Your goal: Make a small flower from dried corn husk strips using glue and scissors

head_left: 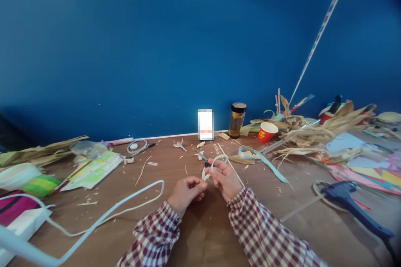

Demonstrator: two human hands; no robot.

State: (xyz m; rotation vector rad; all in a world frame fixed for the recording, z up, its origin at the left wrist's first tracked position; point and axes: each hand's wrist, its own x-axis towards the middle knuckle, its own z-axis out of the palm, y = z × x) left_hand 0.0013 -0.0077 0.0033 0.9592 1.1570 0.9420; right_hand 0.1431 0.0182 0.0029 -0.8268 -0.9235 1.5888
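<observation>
My left hand [187,192] is curled closed over the brown table [200,233], its fingertips pinching the end of a pale straw strip [216,160] that loops up between both hands. My right hand [224,178] is closed too, gripping the other side of that looped strip, with small dark-handled scissors [202,157] poking out past its fingers. Both wrists wear red-and-white checked sleeves. The two hands are nearly touching at the table's middle.
A long pale cord [125,202] curves across the left. Papers and a green roll [40,185] lie far left. A red paper cup [267,132], a dark jar [237,119], dried husks [316,133], a light blue ribbon [266,162] and a blue glue gun [351,204] sit right. A blue wall [156,58] stands behind.
</observation>
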